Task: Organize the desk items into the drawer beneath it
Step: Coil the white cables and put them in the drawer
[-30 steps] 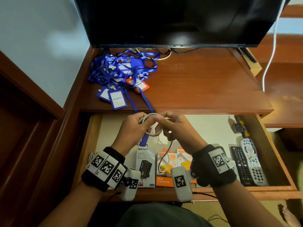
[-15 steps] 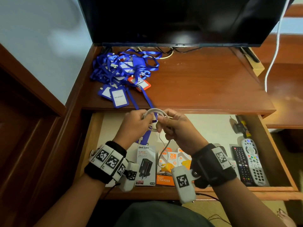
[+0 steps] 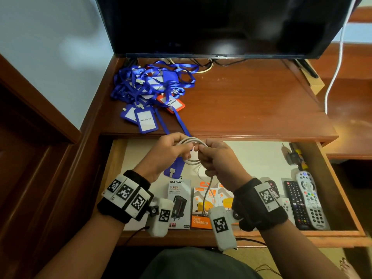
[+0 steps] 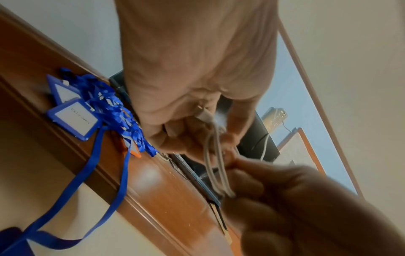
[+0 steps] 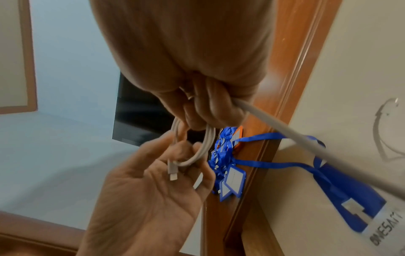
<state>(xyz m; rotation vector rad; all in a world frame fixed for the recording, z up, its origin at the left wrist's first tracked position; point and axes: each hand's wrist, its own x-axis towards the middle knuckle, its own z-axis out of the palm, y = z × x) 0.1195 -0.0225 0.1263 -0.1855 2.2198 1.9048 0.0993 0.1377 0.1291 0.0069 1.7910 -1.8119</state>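
Pale blue wall (image 3: 50, 37), wooden trim (image 3: 36, 101)

- The left hand (image 4: 192, 104) pinches loops of a white cable (image 4: 215, 166), its plug against the palm.
- The right hand (image 4: 306, 207) grips the loops' lower end.
- Blue lanyards (image 4: 114, 110) lie heaped on the desk (image 4: 153, 181).

Lanyards (image 3: 153, 87) lie heaped at the table's (image 3: 251, 105) back-left corner, under a television (image 3: 211, 25) along its back edge. In the open drawer (image 3: 261, 158) below, charger boxes (image 3: 199, 204) line the front edge and remotes (image 3: 302, 200) fill the front-right corner. A coiled cable (image 3: 191, 151) hangs between both hands above the drawer.
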